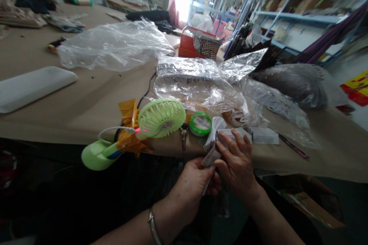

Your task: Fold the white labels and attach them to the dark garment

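Note:
At the table's front edge, my left hand (192, 185) is closed, thumb and fingers pinching a thin bundle of white paper labels (212, 157). The bundle slants up from my fingers toward a folded white strip (216, 130). My right hand (238, 162) lies with its fingers stretched over a stack of printed white labels (243, 134), its thumb close to my left fingertips. A smaller stack of labels (266, 136) sits just right of it. Left of the strip stands a round green tub (200, 123) with whitish contents. The lower end of the bundle is partly hidden by my left hand.
A green fan (162, 118) is fixed to the table edge with orange tape (129, 141). Clear plastic bags (198, 84) spread behind my hands. A dark pink-handled slim tool (293, 146) lies right. A long white object (34, 86) rests left, a red box (191, 42) farther back.

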{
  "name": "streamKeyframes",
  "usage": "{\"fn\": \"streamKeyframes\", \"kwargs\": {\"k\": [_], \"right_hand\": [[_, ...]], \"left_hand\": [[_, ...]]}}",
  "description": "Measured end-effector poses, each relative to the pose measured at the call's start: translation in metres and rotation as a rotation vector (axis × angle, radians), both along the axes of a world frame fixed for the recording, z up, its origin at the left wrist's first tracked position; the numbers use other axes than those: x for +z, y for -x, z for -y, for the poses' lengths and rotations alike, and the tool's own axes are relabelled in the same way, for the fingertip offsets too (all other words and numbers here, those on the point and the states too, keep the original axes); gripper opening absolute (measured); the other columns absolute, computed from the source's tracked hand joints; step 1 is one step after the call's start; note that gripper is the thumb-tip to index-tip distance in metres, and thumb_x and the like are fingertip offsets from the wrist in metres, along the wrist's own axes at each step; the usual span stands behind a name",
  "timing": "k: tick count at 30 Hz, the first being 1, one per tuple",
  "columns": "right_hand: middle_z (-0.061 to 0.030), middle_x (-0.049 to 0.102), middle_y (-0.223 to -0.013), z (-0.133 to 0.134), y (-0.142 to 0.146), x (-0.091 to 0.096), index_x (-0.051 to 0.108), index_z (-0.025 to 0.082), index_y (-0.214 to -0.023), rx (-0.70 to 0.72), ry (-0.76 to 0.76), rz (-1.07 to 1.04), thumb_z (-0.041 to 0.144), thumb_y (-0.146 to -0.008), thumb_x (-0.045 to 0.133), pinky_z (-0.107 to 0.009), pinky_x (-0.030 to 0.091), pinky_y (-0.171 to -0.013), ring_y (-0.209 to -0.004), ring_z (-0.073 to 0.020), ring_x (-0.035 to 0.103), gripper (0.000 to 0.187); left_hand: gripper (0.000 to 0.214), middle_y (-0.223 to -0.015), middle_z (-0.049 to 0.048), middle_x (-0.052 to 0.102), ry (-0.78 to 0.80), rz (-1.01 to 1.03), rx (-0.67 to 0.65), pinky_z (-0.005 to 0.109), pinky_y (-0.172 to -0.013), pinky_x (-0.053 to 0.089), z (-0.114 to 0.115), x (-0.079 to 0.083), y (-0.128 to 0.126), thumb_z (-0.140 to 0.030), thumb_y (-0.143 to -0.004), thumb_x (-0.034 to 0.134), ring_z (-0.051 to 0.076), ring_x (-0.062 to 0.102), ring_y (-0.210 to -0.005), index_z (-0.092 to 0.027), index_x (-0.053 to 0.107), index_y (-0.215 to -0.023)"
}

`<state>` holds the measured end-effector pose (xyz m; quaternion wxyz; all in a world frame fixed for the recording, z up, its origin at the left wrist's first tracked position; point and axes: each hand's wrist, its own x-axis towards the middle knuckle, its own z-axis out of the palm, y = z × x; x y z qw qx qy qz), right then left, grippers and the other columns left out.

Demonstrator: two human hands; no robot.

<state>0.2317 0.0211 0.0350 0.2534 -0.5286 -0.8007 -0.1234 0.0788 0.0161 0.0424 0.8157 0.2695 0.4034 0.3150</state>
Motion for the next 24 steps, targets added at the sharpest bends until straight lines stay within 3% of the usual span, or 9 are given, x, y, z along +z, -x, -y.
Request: {"fn": "streamKeyframes", "kwargs": {"k": [6, 12, 16, 19, 21, 24], "right_hand": [[-0.012, 0.049, -0.133, 0.004, 0.0, 0.002, 0.05, 0.016, -0.127, 0.045, -0.003, -0.091, 0.046, -0.095, 0.034, -0.059, 0.022, -0.107, -0.132, -0.0347, 0.029, 0.047], [-0.01, 0.053, -0.124, 0.01, -0.014, 0.005, 0.05, 0.021, -0.125, 0.033, -0.079, -0.273, 0.02, -0.091, 0.044, -0.055, 0.035, -0.103, -0.127, -0.0299, 0.039, 0.034], [-0.0098, 0.058, -0.113, 0.014, -0.022, 0.001, 0.052, 0.021, -0.122, -0.008, -0.083, -0.216, 0.018, -0.087, 0.053, -0.052, 0.04, -0.098, -0.119, -0.0294, 0.045, 0.035], [-0.0101, 0.057, -0.109, 0.024, -0.018, -0.002, 0.053, 0.021, -0.12, 0.008, -0.11, -0.22, 0.017, -0.084, 0.058, -0.05, 0.042, -0.094, -0.113, -0.0288, 0.048, 0.036], [-0.0088, 0.057, -0.104, 0.036, -0.013, -0.007, 0.056, 0.021, -0.114, 0.047, -0.105, -0.278, 0.014, -0.083, 0.058, -0.048, 0.043, -0.092, -0.109, -0.0275, 0.05, 0.033], [-0.0064, 0.057, -0.094, 0.056, -0.013, -0.027, 0.058, 0.021, -0.101, 0.052, 0.062, -0.425, 0.014, -0.084, 0.054, -0.041, 0.047, -0.085, -0.098, -0.0232, 0.055, 0.019]], "left_hand": [[0.031, -0.053, -0.0003, 0.058, 0.021, -0.045, -0.094, 0.021, -0.045, 0.039, 0.02, -0.019, 0.009, -0.039, -0.072, 0.063, 0.011, 0.055, -0.047, -0.011, 0.06, -0.083], [0.035, -0.06, 0.003, 0.063, 0.128, -0.077, -0.101, 0.023, -0.051, 0.043, 0.027, -0.031, 0.017, -0.043, -0.065, 0.068, 0.013, 0.058, -0.053, -0.012, 0.061, -0.079], [0.037, -0.064, 0.0043, 0.064, 0.123, -0.086, -0.116, 0.024, -0.055, 0.044, 0.023, -0.031, 0.016, -0.045, -0.062, 0.071, 0.013, 0.059, -0.057, -0.012, 0.062, -0.076], [0.032, -0.065, 0.0025, 0.063, 0.062, -0.103, -0.128, 0.024, -0.058, 0.043, 0.022, -0.025, 0.016, -0.043, -0.068, 0.065, 0.012, 0.058, -0.06, -0.013, 0.062, -0.078], [0.024, -0.062, 0.0007, 0.062, -0.011, -0.143, -0.233, 0.024, -0.058, 0.041, 0.026, -0.023, 0.021, -0.038, -0.072, 0.06, 0.012, 0.055, -0.058, -0.014, 0.062, -0.075], [0.017, -0.057, -0.0013, 0.059, -0.158, -0.225, -0.523, 0.024, -0.055, 0.037, 0.04, -0.031, 0.039, -0.027, -0.073, 0.052, 0.01, 0.049, -0.053, -0.015, 0.062, -0.066]]}}
